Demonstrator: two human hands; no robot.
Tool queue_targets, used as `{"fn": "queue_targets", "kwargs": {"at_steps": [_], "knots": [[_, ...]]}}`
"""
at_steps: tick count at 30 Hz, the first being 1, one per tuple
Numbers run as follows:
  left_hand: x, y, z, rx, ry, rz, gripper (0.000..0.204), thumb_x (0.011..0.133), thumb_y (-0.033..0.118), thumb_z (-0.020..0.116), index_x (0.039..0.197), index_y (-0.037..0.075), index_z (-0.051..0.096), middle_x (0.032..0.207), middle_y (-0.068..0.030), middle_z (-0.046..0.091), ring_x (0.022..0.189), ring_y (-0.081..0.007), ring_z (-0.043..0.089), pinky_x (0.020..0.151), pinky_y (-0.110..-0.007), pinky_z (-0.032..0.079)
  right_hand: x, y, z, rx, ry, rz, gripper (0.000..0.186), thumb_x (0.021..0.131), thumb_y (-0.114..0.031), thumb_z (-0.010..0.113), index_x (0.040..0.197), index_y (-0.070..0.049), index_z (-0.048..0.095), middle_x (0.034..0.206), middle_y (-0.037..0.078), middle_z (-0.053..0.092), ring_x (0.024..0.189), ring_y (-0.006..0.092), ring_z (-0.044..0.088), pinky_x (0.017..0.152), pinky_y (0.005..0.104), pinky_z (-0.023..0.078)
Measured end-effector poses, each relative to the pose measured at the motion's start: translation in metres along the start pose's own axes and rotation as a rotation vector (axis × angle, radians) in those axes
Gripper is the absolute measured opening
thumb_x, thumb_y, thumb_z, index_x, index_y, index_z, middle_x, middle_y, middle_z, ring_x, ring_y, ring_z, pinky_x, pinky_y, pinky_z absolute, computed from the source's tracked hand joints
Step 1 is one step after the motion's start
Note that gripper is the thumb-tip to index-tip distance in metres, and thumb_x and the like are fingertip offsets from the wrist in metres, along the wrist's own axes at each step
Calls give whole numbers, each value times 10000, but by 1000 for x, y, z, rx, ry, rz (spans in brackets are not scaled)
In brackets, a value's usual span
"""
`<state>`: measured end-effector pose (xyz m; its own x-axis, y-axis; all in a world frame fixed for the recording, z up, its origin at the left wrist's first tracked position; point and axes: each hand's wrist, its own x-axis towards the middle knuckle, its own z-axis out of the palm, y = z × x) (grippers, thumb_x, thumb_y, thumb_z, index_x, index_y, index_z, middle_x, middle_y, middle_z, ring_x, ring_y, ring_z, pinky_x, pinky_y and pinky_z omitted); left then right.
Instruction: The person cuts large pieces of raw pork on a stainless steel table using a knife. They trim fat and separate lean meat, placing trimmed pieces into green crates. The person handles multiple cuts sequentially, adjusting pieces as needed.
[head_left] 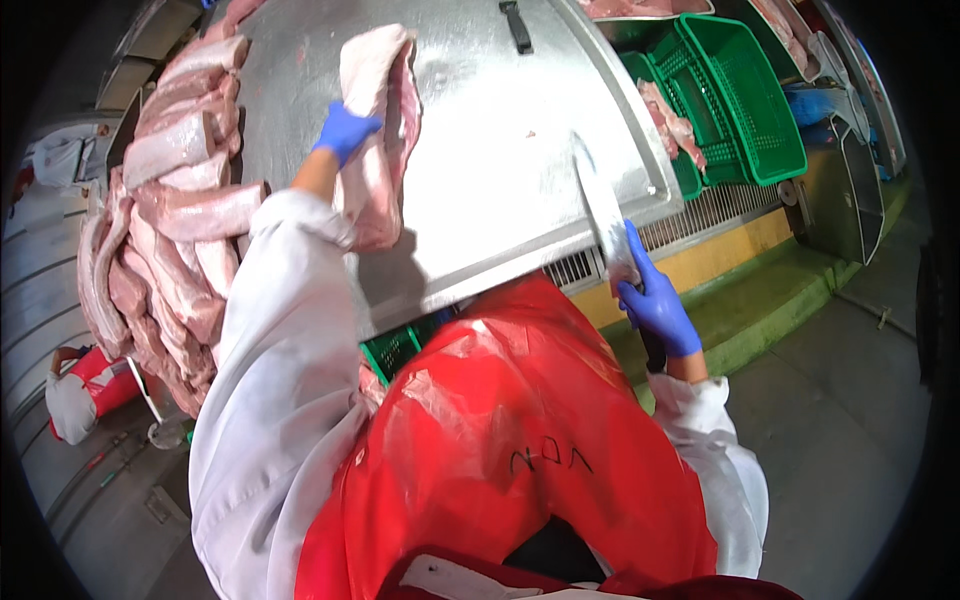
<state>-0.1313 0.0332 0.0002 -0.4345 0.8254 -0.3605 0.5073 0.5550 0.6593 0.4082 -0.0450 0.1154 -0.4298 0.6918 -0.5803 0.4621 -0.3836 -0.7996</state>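
My left hand (pixel 347 132), in a blue glove, is closed on the left edge of a long slab of pork (pixel 374 190). The slab is pale and fatty on top, with pink meat along its right side, and stands lengthwise on the steel table (pixel 480 150). My right hand (pixel 658 305), also gloved in blue, grips a knife (pixel 603 210) beyond the table's right front corner. Its broad blade points up and left over the table edge, apart from the meat. Part of the knife's handle is hidden by my fingers.
A big pile of pork slabs (pixel 180 220) lies along the left. Green crates (pixel 745 110) stand at the right, one with meat scraps (pixel 672 125). A small black object (pixel 516 27) lies at the table's far side. Another person (pixel 88 395) is at the far left.
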Motion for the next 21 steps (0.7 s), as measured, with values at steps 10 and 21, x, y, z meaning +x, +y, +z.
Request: {"fn": "queue_targets", "kwargs": {"at_steps": [10, 21], "knots": [[-38, -59, 9, 170, 455, -12, 486, 815, 200, 643, 1233, -31, 555, 1078, -227, 656, 966, -338, 665, 875, -422, 519, 60, 4, -60, 168, -18, -51, 837, 904, -37, 522, 1594, -263, 106, 708, 4, 519, 535, 68, 456, 462, 221, 426], [-75, 41, 82, 355, 153, 74, 259, 882, 88, 491, 1063, 10, 658, 1067, -210, 691, 1014, -305, 686, 878, -405, 532, 172, -51, -43, -24, -204, -266, 831, 908, 46, 506, 1592, -242, 133, 711, -8, 510, 496, 66, 429, 414, 201, 357]]}}
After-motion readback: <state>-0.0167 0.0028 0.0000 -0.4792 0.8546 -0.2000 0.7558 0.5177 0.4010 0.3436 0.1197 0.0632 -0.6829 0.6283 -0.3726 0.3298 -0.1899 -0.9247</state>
